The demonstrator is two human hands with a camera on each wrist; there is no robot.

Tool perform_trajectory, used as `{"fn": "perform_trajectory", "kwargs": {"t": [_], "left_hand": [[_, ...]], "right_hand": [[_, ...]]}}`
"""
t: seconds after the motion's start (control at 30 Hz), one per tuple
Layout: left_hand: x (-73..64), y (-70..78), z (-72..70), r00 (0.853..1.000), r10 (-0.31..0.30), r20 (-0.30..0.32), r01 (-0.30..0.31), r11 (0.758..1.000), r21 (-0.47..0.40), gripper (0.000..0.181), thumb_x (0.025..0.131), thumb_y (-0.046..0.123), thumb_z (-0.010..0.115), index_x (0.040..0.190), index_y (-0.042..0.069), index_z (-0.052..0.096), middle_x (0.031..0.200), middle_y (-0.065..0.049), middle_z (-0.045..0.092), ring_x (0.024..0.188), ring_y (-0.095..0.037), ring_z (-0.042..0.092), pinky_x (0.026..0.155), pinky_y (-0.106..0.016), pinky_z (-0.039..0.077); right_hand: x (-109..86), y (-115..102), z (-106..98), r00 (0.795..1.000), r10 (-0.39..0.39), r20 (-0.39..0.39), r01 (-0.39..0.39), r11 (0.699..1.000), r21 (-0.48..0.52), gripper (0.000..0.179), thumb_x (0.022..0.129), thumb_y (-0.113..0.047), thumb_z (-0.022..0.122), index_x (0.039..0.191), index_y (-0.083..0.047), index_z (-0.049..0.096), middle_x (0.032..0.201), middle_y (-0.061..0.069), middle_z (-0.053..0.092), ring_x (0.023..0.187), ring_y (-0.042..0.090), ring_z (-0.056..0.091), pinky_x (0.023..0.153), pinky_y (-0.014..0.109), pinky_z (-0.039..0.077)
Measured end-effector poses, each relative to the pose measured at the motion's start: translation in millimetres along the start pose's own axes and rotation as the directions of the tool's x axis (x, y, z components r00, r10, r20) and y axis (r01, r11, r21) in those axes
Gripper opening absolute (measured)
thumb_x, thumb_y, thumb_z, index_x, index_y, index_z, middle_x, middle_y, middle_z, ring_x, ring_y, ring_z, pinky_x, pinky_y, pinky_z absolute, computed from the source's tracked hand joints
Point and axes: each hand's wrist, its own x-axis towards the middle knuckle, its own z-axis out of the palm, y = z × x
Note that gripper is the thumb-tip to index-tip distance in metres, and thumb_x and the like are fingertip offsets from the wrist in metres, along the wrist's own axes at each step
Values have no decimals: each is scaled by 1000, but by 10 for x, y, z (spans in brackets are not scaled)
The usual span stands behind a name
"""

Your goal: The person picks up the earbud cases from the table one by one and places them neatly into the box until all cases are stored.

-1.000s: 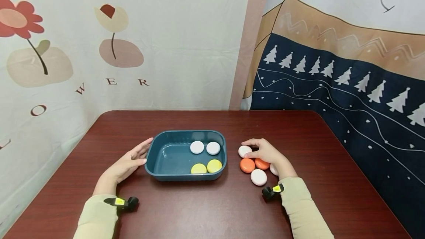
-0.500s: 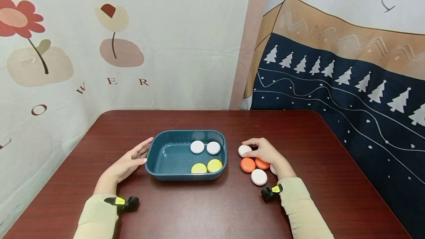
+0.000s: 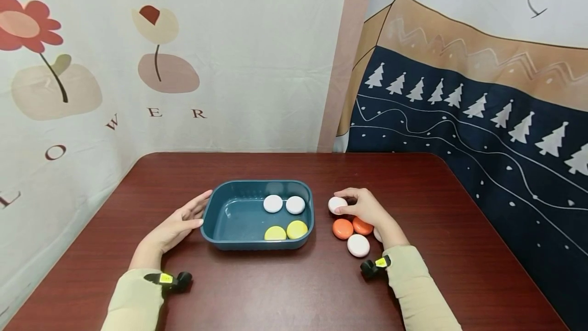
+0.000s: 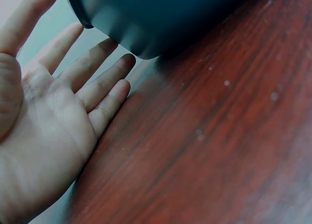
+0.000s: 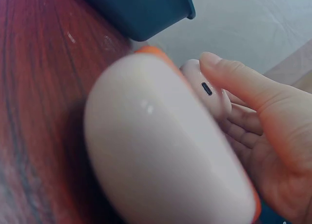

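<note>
My right hand [image 3: 367, 207] pinches a smooth white round device [image 3: 337, 205] between thumb and fingers, to the right of the blue tray. In the right wrist view a dark port-like slot shows on the device's side [image 5: 208, 89], by the thumb. Straight fingers of my left hand [image 3: 176, 226] touch the left end of the tray [image 3: 257, 245]; the left wrist view shows the palm bare. Inside the tray lie two white discs [image 3: 273, 204] at the back and two yellow discs [image 3: 297, 230] at the front.
Close below my right hand are two orange discs [image 3: 342, 229] and a white disc [image 3: 358, 245], which looms large in the right wrist view. Another white disc [image 3: 378, 234] is mostly hidden behind the right wrist. A printed cloth [image 3: 257, 65] hangs behind the brown table [image 3: 257, 290].
My right hand has moved slightly away from me, and the white round device has shifted with it, away from the orange discs. The left hand and tray stay put.
</note>
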Motion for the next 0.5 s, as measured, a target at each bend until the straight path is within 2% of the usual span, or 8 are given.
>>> {"fn": "perform_trajectory", "kwargs": {"t": [0.2, 0.3, 0.5], "left_hand": [[-4, 25, 9, 1000, 15, 20, -15, 1000, 2, 68, 97, -3, 48, 154, 8, 13, 154, -5, 24, 130, 0, 36, 99, -21, 37], [-5, 27, 14, 1000, 16, 20, -16, 1000, 2, 68, 97, -3, 48, 154, 7, 13, 154, -5, 23, 130, 0, 35, 99, -21, 37], [-7, 14, 9, 1000, 12, 13, -12, 1000, -6, 68, 96, -3, 48, 154, 6, 12, 154, -3, 25, 130, 0, 36, 99, -21, 37]], "right_hand": [[5, -49, -17, 996, -88, -19, 88, 996, -15, 51, 77, -25, 82, 121, -5, 66, 121, 6, 62, 108, 25, 56, 92, 44, 45], [1, -82, -22, 996, -89, -26, 89, 996, 10, 52, 76, -25, 82, 121, -5, 67, 121, 6, 62, 111, 25, 55, 93, 45, 44], [-6, -162, -34, 992, -119, -36, 119, 993, -2, 52, 77, -26, 82, 122, -4, 66, 122, 7, 62, 113, 26, 53, 93, 46, 44]]}}
